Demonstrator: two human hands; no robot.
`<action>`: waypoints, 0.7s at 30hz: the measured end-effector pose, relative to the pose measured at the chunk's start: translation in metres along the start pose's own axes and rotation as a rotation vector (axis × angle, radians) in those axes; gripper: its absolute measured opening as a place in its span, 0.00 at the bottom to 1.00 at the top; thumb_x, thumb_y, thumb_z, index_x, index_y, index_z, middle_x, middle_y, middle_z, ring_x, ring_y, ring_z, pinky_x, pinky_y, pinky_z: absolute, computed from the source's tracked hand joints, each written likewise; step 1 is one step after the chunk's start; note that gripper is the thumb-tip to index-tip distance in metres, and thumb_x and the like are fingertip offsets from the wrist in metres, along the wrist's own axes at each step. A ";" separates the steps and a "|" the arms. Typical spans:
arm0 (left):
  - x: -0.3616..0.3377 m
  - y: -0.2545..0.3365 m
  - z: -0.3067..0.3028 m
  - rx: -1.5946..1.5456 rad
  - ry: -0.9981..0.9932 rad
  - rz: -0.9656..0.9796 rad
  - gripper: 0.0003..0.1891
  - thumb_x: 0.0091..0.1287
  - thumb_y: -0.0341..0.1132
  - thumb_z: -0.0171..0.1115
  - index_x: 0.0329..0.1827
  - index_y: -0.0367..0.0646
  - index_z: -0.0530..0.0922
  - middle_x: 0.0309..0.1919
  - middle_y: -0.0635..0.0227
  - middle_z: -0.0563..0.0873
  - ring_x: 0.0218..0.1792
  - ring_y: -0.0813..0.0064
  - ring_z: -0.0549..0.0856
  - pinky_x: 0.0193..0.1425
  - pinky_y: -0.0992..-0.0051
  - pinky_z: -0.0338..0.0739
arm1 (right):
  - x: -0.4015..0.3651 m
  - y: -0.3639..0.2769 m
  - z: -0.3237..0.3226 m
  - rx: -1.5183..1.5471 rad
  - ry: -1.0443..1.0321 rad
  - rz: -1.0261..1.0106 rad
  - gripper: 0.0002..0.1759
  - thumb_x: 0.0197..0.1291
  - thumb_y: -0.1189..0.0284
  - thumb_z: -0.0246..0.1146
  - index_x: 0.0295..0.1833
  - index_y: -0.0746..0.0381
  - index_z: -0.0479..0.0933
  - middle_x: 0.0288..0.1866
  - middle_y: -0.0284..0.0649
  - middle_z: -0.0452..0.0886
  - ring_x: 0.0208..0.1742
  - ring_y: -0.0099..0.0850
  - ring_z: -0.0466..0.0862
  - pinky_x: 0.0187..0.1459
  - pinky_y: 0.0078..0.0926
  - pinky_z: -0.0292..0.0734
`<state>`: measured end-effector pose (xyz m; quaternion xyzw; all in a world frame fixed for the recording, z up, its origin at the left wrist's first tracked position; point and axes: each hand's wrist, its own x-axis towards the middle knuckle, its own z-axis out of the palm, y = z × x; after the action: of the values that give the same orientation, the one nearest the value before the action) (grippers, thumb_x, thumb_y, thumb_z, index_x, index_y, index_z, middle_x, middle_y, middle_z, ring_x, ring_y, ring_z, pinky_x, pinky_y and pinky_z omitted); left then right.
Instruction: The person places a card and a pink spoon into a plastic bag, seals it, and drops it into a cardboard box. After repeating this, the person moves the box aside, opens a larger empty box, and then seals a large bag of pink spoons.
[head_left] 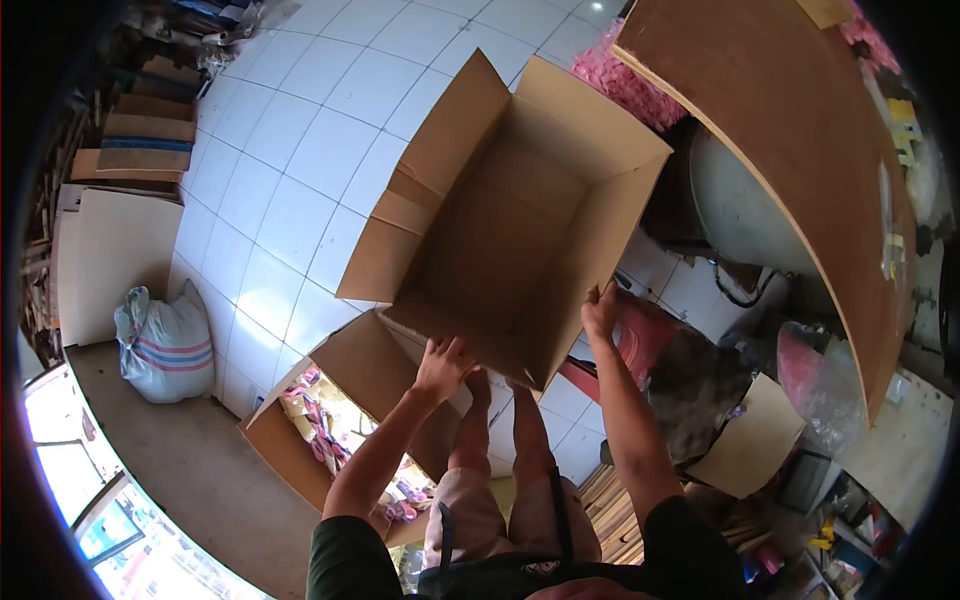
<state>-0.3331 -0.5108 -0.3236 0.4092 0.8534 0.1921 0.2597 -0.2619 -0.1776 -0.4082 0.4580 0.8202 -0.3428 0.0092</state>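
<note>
A large open cardboard box (500, 220) is held up over the tiled floor, its inside facing the camera and bare. My left hand (447, 368) grips its near edge at the lower left, fingers folded over the rim. On the right side edge, my right hand (600, 310) is closed round the cardboard. Flaps stick out at the box's left and top. Below and left of my left hand stands a second open box (280, 455) with pink and white packaged items (330, 430) inside.
A white sack (165, 345) and cardboard sheets (120, 250) stand at the left. On the right are a curved wooden tabletop (770, 130), a red chair (640, 335) with dark cloth, and plastic bags (815, 390). Pink shredded material (630, 85) lies beyond the box.
</note>
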 end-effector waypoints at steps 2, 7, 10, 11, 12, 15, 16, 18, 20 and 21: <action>-0.032 0.005 0.004 -0.019 0.083 0.004 0.07 0.63 0.41 0.65 0.41 0.53 0.83 0.42 0.67 0.77 0.49 0.65 0.79 0.59 0.59 0.67 | -0.001 -0.002 -0.003 -0.011 0.003 0.015 0.17 0.62 0.73 0.60 0.53 0.67 0.66 0.45 0.64 0.81 0.49 0.61 0.80 0.47 0.52 0.78; -0.062 0.019 0.014 -0.073 0.097 -0.041 0.07 0.62 0.40 0.66 0.41 0.53 0.82 0.44 0.67 0.77 0.51 0.64 0.78 0.61 0.58 0.67 | -0.002 -0.006 -0.006 -0.026 0.029 0.076 0.17 0.62 0.72 0.59 0.53 0.65 0.66 0.43 0.65 0.81 0.49 0.62 0.80 0.47 0.53 0.77; -0.051 0.024 0.005 -0.073 0.095 -0.037 0.07 0.62 0.41 0.65 0.40 0.53 0.83 0.44 0.67 0.78 0.51 0.64 0.79 0.62 0.57 0.66 | -0.002 -0.006 -0.005 -0.061 0.042 0.044 0.18 0.62 0.70 0.59 0.54 0.65 0.66 0.42 0.63 0.82 0.48 0.61 0.81 0.47 0.53 0.77; -0.046 0.027 0.001 -0.064 0.085 -0.033 0.08 0.62 0.43 0.65 0.39 0.52 0.83 0.43 0.66 0.80 0.51 0.64 0.80 0.63 0.57 0.66 | -0.003 -0.004 -0.005 -0.064 0.045 0.048 0.18 0.62 0.70 0.59 0.54 0.65 0.66 0.42 0.63 0.82 0.48 0.61 0.81 0.47 0.53 0.77; -0.039 0.027 0.000 -0.065 0.085 -0.030 0.08 0.62 0.43 0.65 0.39 0.52 0.83 0.43 0.66 0.80 0.51 0.64 0.80 0.63 0.57 0.66 | -0.003 -0.017 -0.005 -0.131 0.008 0.088 0.18 0.63 0.68 0.59 0.54 0.64 0.66 0.42 0.61 0.82 0.47 0.61 0.81 0.47 0.53 0.77; -0.012 0.020 -0.003 0.023 0.084 -0.068 0.12 0.64 0.46 0.62 0.35 0.49 0.86 0.37 0.65 0.84 0.45 0.62 0.83 0.66 0.52 0.64 | -0.002 -0.040 -0.001 -0.180 -0.030 0.125 0.20 0.63 0.64 0.59 0.55 0.63 0.67 0.42 0.59 0.83 0.46 0.60 0.82 0.47 0.54 0.78; -0.002 0.014 -0.005 0.024 0.085 -0.067 0.12 0.64 0.46 0.62 0.35 0.49 0.86 0.37 0.65 0.84 0.45 0.62 0.83 0.66 0.52 0.64 | -0.003 -0.046 0.000 -0.166 -0.034 0.125 0.20 0.64 0.63 0.59 0.55 0.63 0.67 0.42 0.59 0.83 0.45 0.59 0.83 0.47 0.54 0.78; 0.021 -0.004 -0.012 -0.081 -0.034 -0.066 0.12 0.64 0.45 0.62 0.39 0.49 0.86 0.42 0.64 0.84 0.49 0.61 0.82 0.67 0.51 0.63 | -0.003 -0.053 0.003 -0.190 -0.037 0.143 0.20 0.64 0.63 0.58 0.56 0.62 0.67 0.40 0.61 0.83 0.45 0.59 0.83 0.46 0.54 0.78; 0.043 -0.026 -0.038 0.121 0.079 -0.144 0.18 0.64 0.46 0.62 0.51 0.45 0.83 0.55 0.58 0.81 0.56 0.57 0.79 0.69 0.49 0.61 | -0.002 -0.049 0.011 -0.203 -0.002 0.179 0.20 0.64 0.64 0.58 0.56 0.63 0.67 0.39 0.62 0.83 0.44 0.60 0.83 0.46 0.55 0.77; 0.055 -0.042 -0.050 0.291 0.259 -0.283 0.22 0.64 0.46 0.62 0.57 0.44 0.78 0.60 0.54 0.76 0.59 0.55 0.76 0.70 0.48 0.60 | -0.002 -0.046 0.013 -0.204 0.001 0.179 0.20 0.64 0.64 0.58 0.56 0.63 0.67 0.39 0.62 0.83 0.44 0.60 0.83 0.46 0.55 0.77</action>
<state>-0.4175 -0.4971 -0.3225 0.2907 0.9470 0.0798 0.1110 -0.2993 -0.2021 -0.3919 0.5262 0.8066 -0.2553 0.0859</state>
